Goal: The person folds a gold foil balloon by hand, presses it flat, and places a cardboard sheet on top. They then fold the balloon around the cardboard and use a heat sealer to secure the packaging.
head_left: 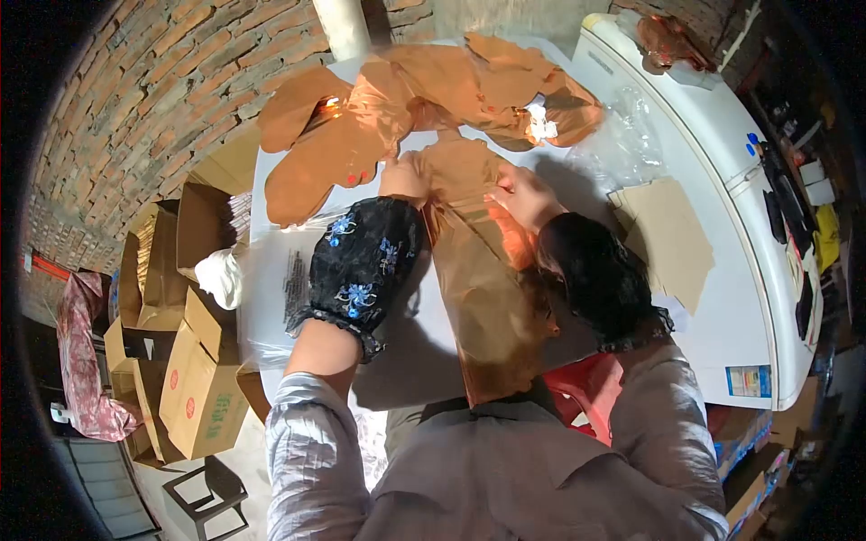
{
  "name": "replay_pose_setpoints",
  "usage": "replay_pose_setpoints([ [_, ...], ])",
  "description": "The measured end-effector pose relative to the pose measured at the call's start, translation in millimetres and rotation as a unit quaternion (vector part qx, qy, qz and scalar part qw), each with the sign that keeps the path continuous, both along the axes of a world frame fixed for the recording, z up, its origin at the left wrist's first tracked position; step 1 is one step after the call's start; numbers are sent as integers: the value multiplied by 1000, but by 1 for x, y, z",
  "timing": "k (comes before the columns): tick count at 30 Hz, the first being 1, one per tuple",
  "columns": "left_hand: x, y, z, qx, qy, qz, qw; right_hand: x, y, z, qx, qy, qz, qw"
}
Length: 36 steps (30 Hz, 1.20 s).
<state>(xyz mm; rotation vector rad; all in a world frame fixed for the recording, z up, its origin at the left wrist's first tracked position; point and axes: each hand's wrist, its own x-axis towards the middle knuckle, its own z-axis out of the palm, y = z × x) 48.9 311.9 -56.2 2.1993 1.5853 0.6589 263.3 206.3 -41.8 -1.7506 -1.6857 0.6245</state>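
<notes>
Left hand: the left hand is on the upper left corner of the sheet. Only its back shows. The fingers bend down out of view, so one cannot tell whether they grip or only press.
Right hand: the right hand is at the upper right edge of the sheet, near the left hand. Its fingers are bent over the edge and grasp it.
Sheet: a long copper-coloured shiny sheet. It lies flat on the table, from between the two hands down toward the person's body, and its lower end hangs over the near edge.
Pile: more copper sheets lie crumpled and overlapping at the far end of the table, just beyond the hands and touching the top of the sheet.
Sleeves: both forearms wear black covers. The left cover has blue flowers, and the right cover is plain.
Cards: some brown cards lie on the table to the right of the right arm.
Plastic: a clear bag is beside the pile on the right, and a clear printed film lies to the left of the left arm.
Freezer: a white freezer stands against the right side of the table.
Boxes: open cartons stand on the floor at the left, under a brick wall.
Stool: a red stool shows under the right arm.
</notes>
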Motion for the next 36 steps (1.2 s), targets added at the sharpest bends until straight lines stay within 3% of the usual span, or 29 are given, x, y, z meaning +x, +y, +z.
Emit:
replay_pose_setpoints([
  [4, -3, -2, -2, 13, -9, -6, 1000, -5, -3, -13, 115, -28, -12, 993],
  [7, -3, -4, 2, 4, -10, -14, 1000, -9, -4, -11, 92, -43, -18, 995],
  [10, -5, -6, 2, 19, -17, -20, 999, -11, -10, 7, -55, 136, -10, 989],
  [12, -5, -5, 1, 9, -35, -26, 999, 0, 5, -34, 25, 155, -10, 988],
  [18, -5, 7, -10, -41, -63, -40, 996, 10, 12, -53, 45, 97, -33, 994],
  [23, -2, -4, 2, -37, -38, -23, 998, 5, 1, -34, 24, 35, -58, 997],
  [29, 1, 0, -11, -27, -134, 17, 990, -3, -1, -31, 15, 14, -106, 994],
  [36, -4, -5, 5, -60, -56, 14, 997, -2, 1, -28, -4, 43, -70, 997],
])
